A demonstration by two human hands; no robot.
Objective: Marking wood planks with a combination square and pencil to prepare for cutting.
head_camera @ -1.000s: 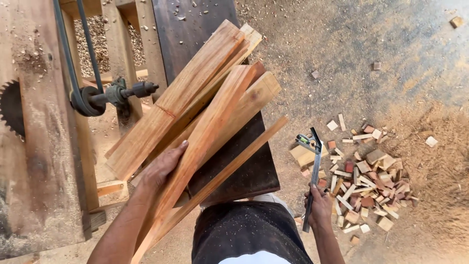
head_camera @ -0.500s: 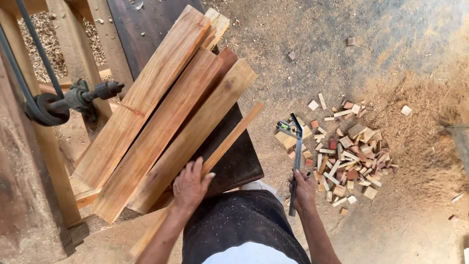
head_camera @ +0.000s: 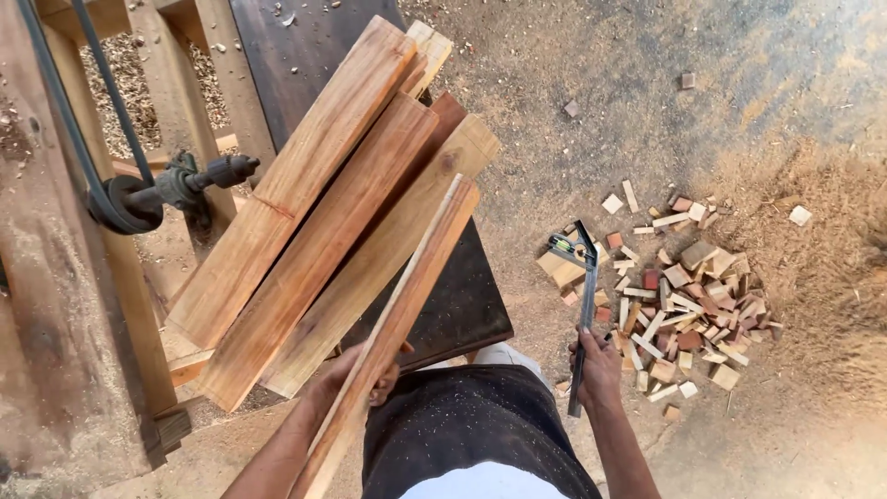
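Left hand [head_camera: 356, 374] grips a thin strip [head_camera: 402, 314], angled over the stacked boards [head_camera: 314, 231] for support. Right hand [head_camera: 601, 370] fingers close around a square [head_camera: 584, 305], kept aside.

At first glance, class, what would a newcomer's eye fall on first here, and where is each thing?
The eye lands first on the stack of long reddish planks lying slantwise across the dark bench at centre. The left hand has its grip on a thin wooden strip beside them, while the right hand holds a metal square. To the right, a heap of small wood offcuts lies on the sawdust-strewn floor.
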